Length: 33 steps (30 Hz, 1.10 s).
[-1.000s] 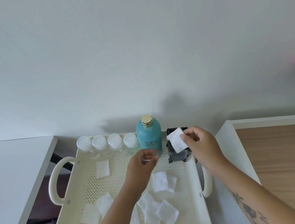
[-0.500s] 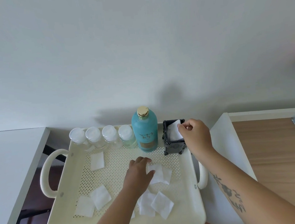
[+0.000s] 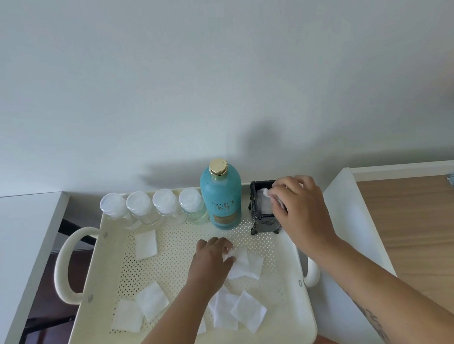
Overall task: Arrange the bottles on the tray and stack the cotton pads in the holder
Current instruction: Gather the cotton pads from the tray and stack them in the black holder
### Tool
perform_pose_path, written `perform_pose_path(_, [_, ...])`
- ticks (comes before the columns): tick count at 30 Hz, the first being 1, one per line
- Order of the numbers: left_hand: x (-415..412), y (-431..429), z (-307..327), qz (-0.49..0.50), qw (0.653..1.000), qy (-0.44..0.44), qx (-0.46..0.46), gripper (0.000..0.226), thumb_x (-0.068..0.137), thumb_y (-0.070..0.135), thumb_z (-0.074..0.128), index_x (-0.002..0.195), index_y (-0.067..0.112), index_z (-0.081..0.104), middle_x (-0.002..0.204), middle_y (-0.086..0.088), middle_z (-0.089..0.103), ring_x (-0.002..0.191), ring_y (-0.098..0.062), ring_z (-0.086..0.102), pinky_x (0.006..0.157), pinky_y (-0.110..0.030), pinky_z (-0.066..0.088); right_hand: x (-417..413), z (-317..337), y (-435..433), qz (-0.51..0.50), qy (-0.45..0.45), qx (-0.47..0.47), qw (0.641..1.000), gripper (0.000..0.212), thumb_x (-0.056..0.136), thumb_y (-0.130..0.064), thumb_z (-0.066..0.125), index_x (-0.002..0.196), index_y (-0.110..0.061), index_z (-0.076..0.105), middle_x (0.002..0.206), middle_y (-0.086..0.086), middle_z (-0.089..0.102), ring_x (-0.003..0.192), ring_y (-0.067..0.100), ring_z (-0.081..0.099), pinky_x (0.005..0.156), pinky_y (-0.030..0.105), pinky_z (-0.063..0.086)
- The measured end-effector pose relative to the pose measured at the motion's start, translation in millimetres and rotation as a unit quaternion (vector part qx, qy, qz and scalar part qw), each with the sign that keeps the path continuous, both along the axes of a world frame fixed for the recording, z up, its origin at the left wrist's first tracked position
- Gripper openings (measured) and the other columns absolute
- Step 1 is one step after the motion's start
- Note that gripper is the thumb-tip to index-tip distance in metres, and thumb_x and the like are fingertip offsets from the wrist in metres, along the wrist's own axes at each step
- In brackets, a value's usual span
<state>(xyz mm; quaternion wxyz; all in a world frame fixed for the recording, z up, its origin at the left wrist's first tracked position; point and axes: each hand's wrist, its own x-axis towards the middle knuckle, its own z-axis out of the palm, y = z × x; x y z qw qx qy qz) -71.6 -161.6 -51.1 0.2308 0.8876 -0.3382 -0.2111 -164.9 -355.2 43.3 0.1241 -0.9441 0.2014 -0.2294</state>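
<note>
Bottles done: four clear white-capped small bottles (image 3: 152, 209) and tall teal gold-capped bottle (image 3: 222, 199) are lined along the perforated cream tray (image 3: 178, 258) back edge; a pad is pressed into the black square holder (image 3: 263, 209) by pinched right hand (image 3: 297, 206), another square white cotton pad (image 3: 245, 263) is pinned under curled left hand (image 3: 211, 261) fingertips, roughly eight loose pads are left.

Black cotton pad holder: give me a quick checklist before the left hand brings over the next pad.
1. Black square holder upright on the cream perforated tray: ok.
2. Right hand clear of the holder's opening: not ok, fingers press a white cotton pad in.
3. Left hand gripping a loose white pad: cannot tell, fingertips touch it.
4. Tall teal bottle and four clear small bottles standing: ok.
5. Room left in holder: cannot tell.
</note>
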Motion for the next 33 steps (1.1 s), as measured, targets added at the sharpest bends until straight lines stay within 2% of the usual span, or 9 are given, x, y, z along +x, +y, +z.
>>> perform_pose_path(5, [2,0,0,-0.011,1.000,-0.003,0.005,0.018,0.090,0.027,0.062,0.107,0.022,0.064,0.100,0.007,0.064,0.097,-0.015,0.042,0.079,-0.025,0.042,-6,-4,1,0.045,-0.026,-0.055,0.997,0.011,0.089,-0.017,0.055,0.091,-0.018,0.065,0.096,-0.006,0.066,0.108,0.027,0.052,0.084,0.034,0.042])
perform_pose_path(10, [4,0,-2,-0.012,1.000,-0.007,0.000,0.013,0.090,0.026,0.061,0.102,0.021,0.066,0.098,0.007,0.064,0.095,-0.014,0.043,0.076,-0.025,0.042,-11,-5,1,0.040,-0.014,-0.047,0.998,0.016,0.092,-0.022,0.050,0.087,-0.018,0.065,0.093,-0.006,0.069,0.116,0.029,0.052,0.096,0.037,0.040])
perform_pose_path(13, [5,0,-3,-0.013,1.000,-0.005,-0.002,0.012,0.090,0.024,0.061,0.100,0.020,0.066,0.097,0.006,0.063,0.094,-0.014,0.043,0.074,-0.023,0.040,-10,-7,0,0.031,0.059,-0.037,0.997,0.032,0.095,-0.037,0.044,0.093,-0.018,0.069,0.101,-0.006,0.070,0.126,0.030,0.045,0.105,0.041,0.033])
perform_pose_path(16, [6,0,-3,-0.003,1.000,0.014,-0.012,0.012,0.088,0.021,0.061,0.099,0.020,0.066,0.097,0.007,0.063,0.094,-0.013,0.047,0.075,-0.023,0.042,-10,-9,0,0.040,0.152,-0.019,0.987,0.057,0.096,-0.058,0.030,0.096,-0.018,0.069,0.111,-0.007,0.068,0.139,0.028,0.032,0.117,0.049,0.018])
perform_pose_path(20, [8,5,1,0.022,0.997,0.063,-0.043,0.009,0.087,0.020,0.061,0.096,0.021,0.063,0.092,0.009,0.064,0.085,-0.009,0.058,0.072,-0.017,0.047,-6,-8,0,0.049,0.183,-0.007,0.982,0.068,0.093,-0.068,0.017,0.088,-0.022,0.066,0.104,-0.009,0.069,0.145,0.024,0.024,0.120,0.049,0.005])
perform_pose_path(22, [8,10,4,0.040,0.993,0.085,-0.066,0.007,0.087,0.019,0.063,0.092,0.022,0.060,0.087,0.009,0.064,0.077,-0.002,0.058,0.065,-0.011,0.045,-5,-6,-1,0.052,0.188,0.000,0.981,0.068,0.092,-0.069,0.017,0.090,-0.023,0.066,0.107,-0.008,0.070,0.146,0.025,0.022,0.120,0.049,0.005])
perform_pose_path(27, [8,17,15,0.136,0.968,0.170,-0.121,0.009,0.087,0.019,0.066,0.085,0.026,0.061,0.080,0.005,0.067,0.064,0.002,0.057,0.060,-0.010,0.046,-6,-7,-1,0.054,0.181,0.015,0.982,0.067,0.093,-0.067,0.015,0.091,-0.023,0.065,0.109,-0.012,0.067,0.146,0.023,0.018,0.120,0.044,0.002])
perform_pose_path(30, [11,21,22,0.146,0.961,0.201,-0.120,0.008,0.088,0.025,0.067,0.092,0.030,0.063,0.085,0.003,0.070,0.071,-0.005,0.066,0.066,-0.016,0.050,-7,-9,0,0.052,0.156,0.022,0.986,0.065,0.095,-0.063,0.018,0.100,-0.021,0.067,0.114,-0.010,0.066,0.143,0.025,0.024,0.119,0.044,0.008])
perform_pose_path(33, [13,23,28,0.141,0.967,0.183,-0.108,0.002,0.088,0.028,0.067,0.087,0.029,0.065,0.080,0.004,0.071,0.069,-0.002,0.066,0.066,-0.019,0.051,-8,-9,0,0.049,0.127,0.014,0.991,0.054,0.096,-0.056,0.029,0.108,-0.020,0.067,0.116,-0.007,0.066,0.137,0.029,0.035,0.116,0.048,0.019])
